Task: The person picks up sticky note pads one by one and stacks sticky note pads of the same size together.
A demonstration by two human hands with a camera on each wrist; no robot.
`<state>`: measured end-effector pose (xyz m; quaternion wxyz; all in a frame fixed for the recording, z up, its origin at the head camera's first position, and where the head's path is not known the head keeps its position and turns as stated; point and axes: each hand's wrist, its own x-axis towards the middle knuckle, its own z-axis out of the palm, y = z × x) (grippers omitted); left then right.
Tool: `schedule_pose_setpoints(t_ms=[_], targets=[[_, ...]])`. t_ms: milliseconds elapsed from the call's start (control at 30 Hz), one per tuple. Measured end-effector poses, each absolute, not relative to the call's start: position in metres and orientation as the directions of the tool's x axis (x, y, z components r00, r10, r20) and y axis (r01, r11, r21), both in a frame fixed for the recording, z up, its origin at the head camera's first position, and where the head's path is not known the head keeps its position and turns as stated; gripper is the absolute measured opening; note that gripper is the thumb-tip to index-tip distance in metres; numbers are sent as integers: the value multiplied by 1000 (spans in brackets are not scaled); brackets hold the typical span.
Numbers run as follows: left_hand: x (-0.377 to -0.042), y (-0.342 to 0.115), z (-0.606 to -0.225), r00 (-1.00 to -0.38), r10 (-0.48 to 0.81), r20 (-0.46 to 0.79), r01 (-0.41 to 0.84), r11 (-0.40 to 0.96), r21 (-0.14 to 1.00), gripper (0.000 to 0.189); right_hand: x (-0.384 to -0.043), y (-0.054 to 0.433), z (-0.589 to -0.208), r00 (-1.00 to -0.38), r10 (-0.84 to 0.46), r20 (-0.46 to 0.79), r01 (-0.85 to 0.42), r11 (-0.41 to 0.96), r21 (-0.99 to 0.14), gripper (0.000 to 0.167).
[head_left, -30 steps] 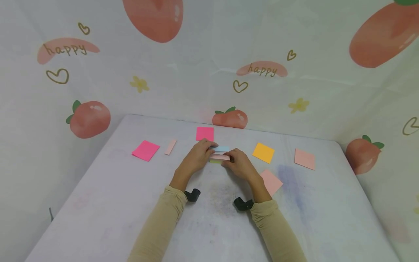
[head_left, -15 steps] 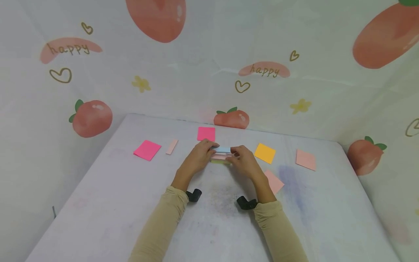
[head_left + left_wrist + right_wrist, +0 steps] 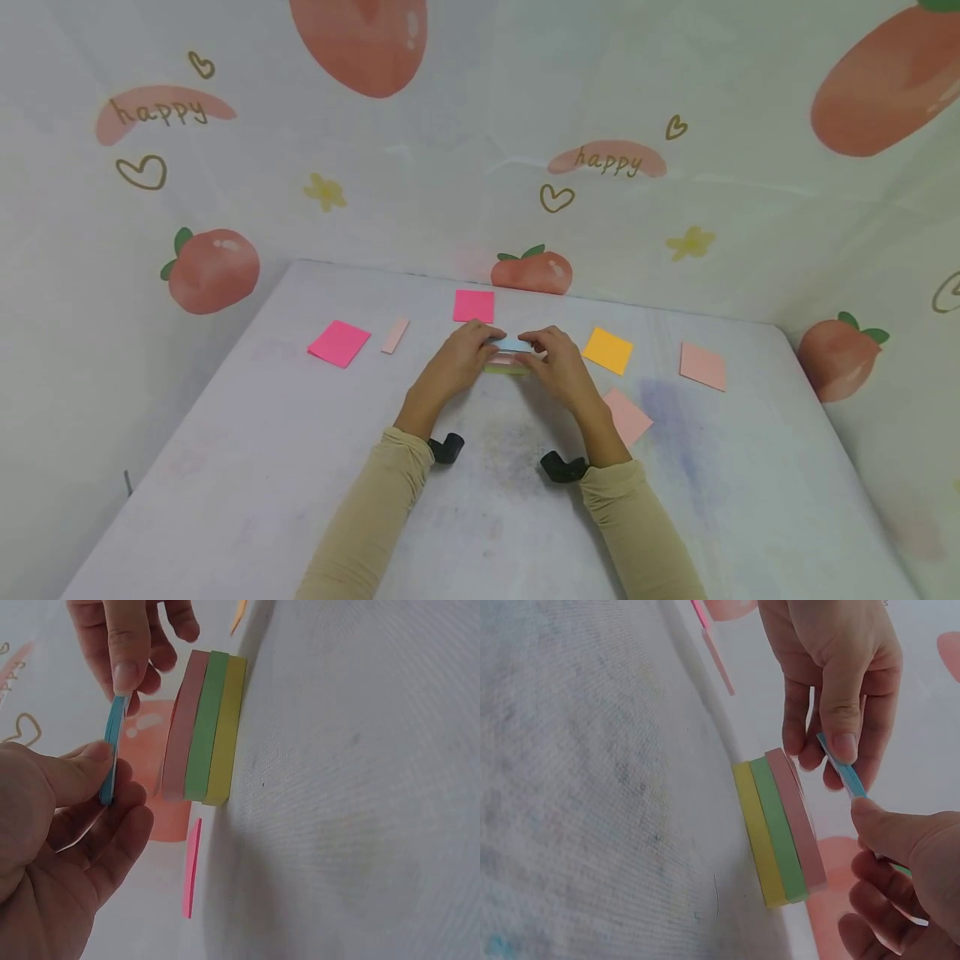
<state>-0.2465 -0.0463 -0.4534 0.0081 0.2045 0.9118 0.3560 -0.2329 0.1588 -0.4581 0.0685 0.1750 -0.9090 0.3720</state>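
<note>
Both hands pinch a thin light-blue sticky note pad [image 3: 514,343] at its two ends, above a stack. My left hand [image 3: 453,358] has thumb and fingers on its left end, and my right hand [image 3: 561,367] grips the right end. The left wrist view shows the blue pad [image 3: 112,746] edge-on and apart from the stack. That stack is three sticky note pads on the table: a pink pad [image 3: 185,731] on top, a green pad [image 3: 208,727] in the middle and a yellow pad [image 3: 228,731] at the bottom.
On the white table [image 3: 480,533] lie two hot-pink note squares [image 3: 339,343], a narrow pale-pink strip [image 3: 396,335], an orange square [image 3: 608,350] and two pale-pink squares [image 3: 702,366]. One pale-pink square [image 3: 628,417] is partly behind the right forearm. A printed backdrop [image 3: 420,167] rises behind.
My right hand has left the right end of the pink pad on the stack and moved up to the blue pad, gripping its right end. The left hand keeps its hold.
</note>
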Motion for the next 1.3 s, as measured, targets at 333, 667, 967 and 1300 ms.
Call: schedule_pose_setpoints(t_ms=[333,667,967,1300], targets=[[-247,-49,-451,-917,376,137,362,633,684,31,-232,158,-457,-923,-264,280,-384,662,-644,28],[-250,-57,-450,-942,325,84,276,609,744,39,-233,159,-457,-921,-264,288,-390,664,-638,26],[-248,-57,-447,-940,324,110,281,545,790,38,-231,160,-457,-923,-281,262,-384,657,-649,26],[-251,-61,-452,-943,313,109,261,498,827,42,-234,163,-459,-963,-215,164,-256,531,-808,28]])
